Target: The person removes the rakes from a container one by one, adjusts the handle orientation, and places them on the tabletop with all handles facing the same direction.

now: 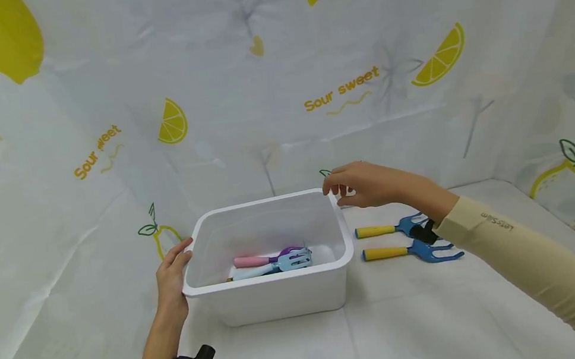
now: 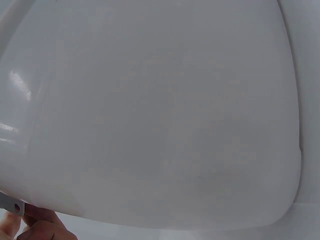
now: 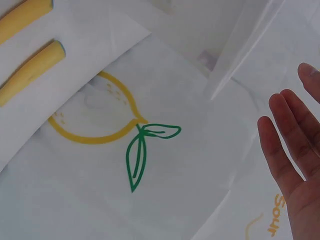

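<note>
A white plastic tub (image 1: pixel 280 297) stands on the table, its side wall filling the left wrist view. My left hand (image 1: pixel 172 280) grips the tub's left rim; part of its fingers (image 2: pixel 46 231) shows at the lower left of the left wrist view. Near the back right corner of the tub is my right hand (image 1: pixel 366 183), holding nothing, its fingers loosely extended in the right wrist view. Inside the tub lie a light blue hand rake (image 1: pixel 294 259) and a pink-handled tool (image 1: pixel 251 261) with a purple head, partly covering other pieces.
Two blue garden forks with yellow handles lie right of the tub, the nearer fork (image 1: pixel 385 252) in front of the farther fork (image 1: pixel 374 231), which the right forearm partly hides. A lemon-printed white sheet (image 1: pixel 241 149) hangs behind and at the sides.
</note>
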The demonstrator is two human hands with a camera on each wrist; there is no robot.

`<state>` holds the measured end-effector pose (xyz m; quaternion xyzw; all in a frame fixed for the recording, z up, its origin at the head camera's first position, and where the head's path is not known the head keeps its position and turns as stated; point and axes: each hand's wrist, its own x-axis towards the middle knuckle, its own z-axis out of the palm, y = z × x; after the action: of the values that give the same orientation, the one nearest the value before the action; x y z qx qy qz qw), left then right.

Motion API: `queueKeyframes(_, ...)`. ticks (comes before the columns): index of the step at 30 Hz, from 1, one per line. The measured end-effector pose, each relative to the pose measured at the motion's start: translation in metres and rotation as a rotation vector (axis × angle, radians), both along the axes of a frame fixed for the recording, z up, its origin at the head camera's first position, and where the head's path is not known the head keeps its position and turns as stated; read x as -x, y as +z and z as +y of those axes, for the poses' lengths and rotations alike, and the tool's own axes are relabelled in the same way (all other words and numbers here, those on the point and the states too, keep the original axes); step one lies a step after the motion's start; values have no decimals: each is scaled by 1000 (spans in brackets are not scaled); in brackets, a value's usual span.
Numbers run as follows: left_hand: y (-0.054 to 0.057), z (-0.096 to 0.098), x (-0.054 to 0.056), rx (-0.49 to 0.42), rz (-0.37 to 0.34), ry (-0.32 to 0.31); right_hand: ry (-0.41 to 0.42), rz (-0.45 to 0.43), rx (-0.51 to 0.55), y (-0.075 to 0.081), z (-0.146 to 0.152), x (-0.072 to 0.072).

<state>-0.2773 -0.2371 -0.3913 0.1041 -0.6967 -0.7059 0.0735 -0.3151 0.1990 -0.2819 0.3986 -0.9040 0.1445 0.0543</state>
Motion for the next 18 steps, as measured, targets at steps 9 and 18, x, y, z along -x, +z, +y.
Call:
queueKeyframes(9,-2,1,2,-16,2,-4,73,12,-22,17,-42,6)
queueKeyframes(18,-2,-1,2,-2,0,6,98,-2,-61,21,-85,14)
